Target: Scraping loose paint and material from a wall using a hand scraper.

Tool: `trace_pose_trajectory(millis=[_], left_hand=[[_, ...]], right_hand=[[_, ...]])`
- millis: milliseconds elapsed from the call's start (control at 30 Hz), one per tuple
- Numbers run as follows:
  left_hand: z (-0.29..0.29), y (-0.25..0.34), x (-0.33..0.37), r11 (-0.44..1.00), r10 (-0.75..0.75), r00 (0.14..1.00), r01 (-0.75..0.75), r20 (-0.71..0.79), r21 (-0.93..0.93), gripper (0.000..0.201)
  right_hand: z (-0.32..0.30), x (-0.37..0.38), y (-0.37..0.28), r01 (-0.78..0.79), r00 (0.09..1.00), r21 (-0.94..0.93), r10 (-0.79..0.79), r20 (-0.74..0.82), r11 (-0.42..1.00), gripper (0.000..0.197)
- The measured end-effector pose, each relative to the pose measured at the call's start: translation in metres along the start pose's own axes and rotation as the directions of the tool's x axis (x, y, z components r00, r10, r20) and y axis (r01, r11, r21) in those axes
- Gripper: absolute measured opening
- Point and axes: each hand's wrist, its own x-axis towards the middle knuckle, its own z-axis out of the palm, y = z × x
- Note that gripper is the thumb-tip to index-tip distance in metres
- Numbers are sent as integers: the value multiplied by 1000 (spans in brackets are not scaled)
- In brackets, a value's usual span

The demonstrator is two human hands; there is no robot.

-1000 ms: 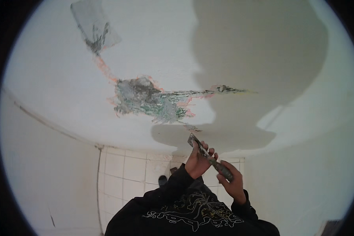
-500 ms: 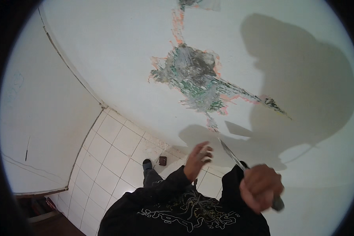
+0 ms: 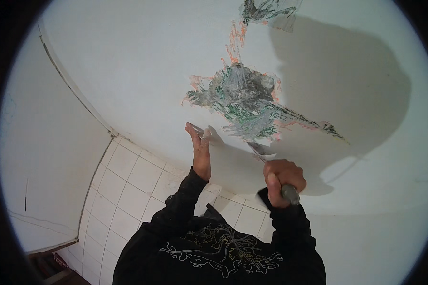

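Note:
My right hand (image 3: 286,179) is wrapped round the grey handle of a scraper (image 3: 260,151), whose metal blade points at the white wall (image 3: 142,80). The blade's edge lies just below a rough patch (image 3: 246,97) where the paint is off; grey, green and orange layers show there. Whether the edge touches the wall I cannot tell. Further left, my left hand (image 3: 201,154) is raised with fingers stretched toward the wall, below the patch's left part. It holds nothing, and its fingertips are at or close to the surface.
A second scraped patch (image 3: 268,12) lies higher up, joined by an orange-edged strip. White floor tiles (image 3: 123,168) run along the wall's foot. A pale panel (image 3: 47,152) stands at the left, with dark wooden furniture (image 3: 57,268) below it. My shadow covers the wall's right side.
Both hands have moved up to the wall: the left up and leftward, its fingers straightening, the right up and leftward with the scraper. The blade is now close under the rough patch.

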Motion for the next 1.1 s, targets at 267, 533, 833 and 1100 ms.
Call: trace_pose_trajectory(millis=[267, 533, 833, 1100], left_hand=[[-8, 0, 4, 999, 40, 995, -37, 93, -25, 74], [-9, 7, 3, 995, 41, 991, -52, 129, 80, 72], [-5, 7, -1, 990, 9, 992, -27, 125, 141, 73], [-7, 0, 1, 986, 20, 995, -36, 97, 165, 72]], right_hand=[[-2, 8, -6, -18, 991, 0, 18, 130, 1000, 30], [-11, 1, -6, 173, 977, 60, -179, 116, 983, 33], [-24, -3, -32, 51, 958, -369, 60, 282, 928, 22], [-27, -4, -18, -270, 947, -230, 301, 110, 935, 26]])
